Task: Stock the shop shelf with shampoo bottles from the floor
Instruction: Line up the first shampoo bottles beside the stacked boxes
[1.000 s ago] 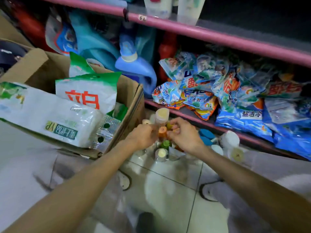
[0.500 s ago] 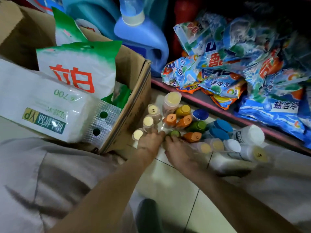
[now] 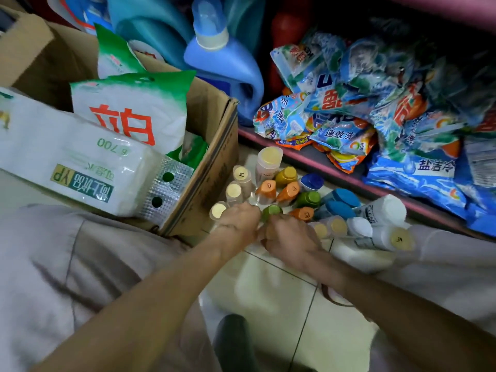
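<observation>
Several small shampoo bottles stand packed together on the tiled floor, seen from above by their caps: orange (image 3: 265, 187), yellow (image 3: 287, 175), green (image 3: 308, 198), beige (image 3: 233, 190) and blue (image 3: 343, 197). Two white bottles (image 3: 383, 210) lie on their sides at the right of the group. My left hand (image 3: 239, 221) and my right hand (image 3: 290, 234) rest side by side at the near edge of the cluster, fingers curled down among the bottles. A green-capped bottle (image 3: 271, 210) shows between them. The backs of my hands hide what the fingers hold.
A cardboard box (image 3: 214, 157) with white and green bags stands left of the bottles. The bottom shelf's pink rail (image 3: 322, 167) runs behind them, with detergent bags (image 3: 349, 116) and a blue jug (image 3: 222, 63) on the shelf. Pale floor tiles (image 3: 268, 291) lie toward me.
A second ago both hands were raised over the bottles around an orange-capped one. They have dropped to the near edge of the cluster, and the view has tilted down.
</observation>
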Action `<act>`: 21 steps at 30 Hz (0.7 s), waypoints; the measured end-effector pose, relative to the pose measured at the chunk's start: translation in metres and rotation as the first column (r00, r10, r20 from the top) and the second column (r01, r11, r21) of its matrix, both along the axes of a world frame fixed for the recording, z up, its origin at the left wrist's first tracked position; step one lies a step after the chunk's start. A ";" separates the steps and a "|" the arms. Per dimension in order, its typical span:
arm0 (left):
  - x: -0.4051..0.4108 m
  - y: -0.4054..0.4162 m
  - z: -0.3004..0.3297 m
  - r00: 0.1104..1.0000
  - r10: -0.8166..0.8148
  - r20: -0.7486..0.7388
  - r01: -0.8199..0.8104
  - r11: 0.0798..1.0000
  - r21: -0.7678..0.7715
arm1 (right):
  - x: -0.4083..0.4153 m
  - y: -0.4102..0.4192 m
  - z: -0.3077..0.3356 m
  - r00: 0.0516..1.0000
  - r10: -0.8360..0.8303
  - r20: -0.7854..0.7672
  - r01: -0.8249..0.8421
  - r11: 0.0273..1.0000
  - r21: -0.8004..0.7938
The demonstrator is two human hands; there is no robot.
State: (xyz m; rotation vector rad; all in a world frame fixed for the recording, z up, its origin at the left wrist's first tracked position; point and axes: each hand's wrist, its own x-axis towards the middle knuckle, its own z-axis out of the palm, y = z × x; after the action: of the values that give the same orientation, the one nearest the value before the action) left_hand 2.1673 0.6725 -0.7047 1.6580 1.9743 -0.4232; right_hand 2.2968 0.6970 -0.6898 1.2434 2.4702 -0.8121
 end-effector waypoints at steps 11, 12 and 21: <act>-0.061 -0.012 0.185 0.341 0.459 0.820 -0.669 0.732 -0.132 | 0.097 0.033 0.175 0.518 -0.758 -0.396 0.677 0.646 -0.351; -0.068 -0.015 0.197 0.205 0.440 0.875 -0.711 0.681 -0.176 | 0.109 0.037 0.190 0.414 -0.808 -0.419 0.705 0.576 -0.414; -0.078 -0.013 0.213 -0.377 0.114 0.919 -0.770 0.513 -0.379 | 0.150 0.074 0.292 -0.183 -0.888 -0.421 0.458 0.302 -0.836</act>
State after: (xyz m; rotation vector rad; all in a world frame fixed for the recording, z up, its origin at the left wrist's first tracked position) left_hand 2.0894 0.6594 -0.4912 0.3854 1.1457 1.4918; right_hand 2.4467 0.7713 -0.3977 2.5172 1.3139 -2.9000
